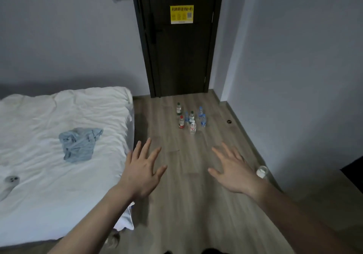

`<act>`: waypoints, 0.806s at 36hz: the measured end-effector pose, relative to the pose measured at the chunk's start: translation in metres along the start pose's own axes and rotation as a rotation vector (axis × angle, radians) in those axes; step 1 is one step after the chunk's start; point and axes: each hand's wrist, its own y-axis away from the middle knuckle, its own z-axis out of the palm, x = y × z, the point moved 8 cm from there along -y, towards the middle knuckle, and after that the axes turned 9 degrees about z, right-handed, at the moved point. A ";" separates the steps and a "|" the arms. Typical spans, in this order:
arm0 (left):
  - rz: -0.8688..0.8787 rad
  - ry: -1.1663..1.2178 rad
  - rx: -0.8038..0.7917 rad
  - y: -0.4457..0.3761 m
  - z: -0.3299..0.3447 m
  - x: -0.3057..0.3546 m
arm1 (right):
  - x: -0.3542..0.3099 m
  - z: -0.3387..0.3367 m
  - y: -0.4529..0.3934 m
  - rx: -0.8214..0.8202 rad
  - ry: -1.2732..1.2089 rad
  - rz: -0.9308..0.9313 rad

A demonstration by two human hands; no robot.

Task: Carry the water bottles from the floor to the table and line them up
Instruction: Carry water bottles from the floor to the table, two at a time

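Several small water bottles [191, 118] stand upright in a cluster on the wooden floor near the dark door, with red, green and blue labels. One more bottle with a white cap [262, 171] stands by the right wall, just behind my right wrist. My left hand [141, 169] and my right hand [233, 170] are stretched out ahead of me, palms down, fingers spread, holding nothing. Both hands are well short of the cluster. No table is in view.
A bed with white sheets [59, 155] fills the left side, a blue cloth [78, 144] lying on it. A dark door [180, 57] closes the far end of the floor strip. A small dark object [228, 121] lies near the right wall.
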 end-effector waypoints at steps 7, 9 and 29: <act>0.057 0.036 -0.007 -0.059 -0.002 -0.036 | -0.022 -0.002 -0.061 0.017 0.015 0.031; 0.058 0.030 -0.017 -0.079 -0.001 -0.047 | -0.027 -0.002 -0.083 0.007 0.009 0.043; 0.001 -0.039 -0.066 -0.346 -0.017 -0.151 | -0.079 -0.060 -0.373 -0.094 -0.031 0.001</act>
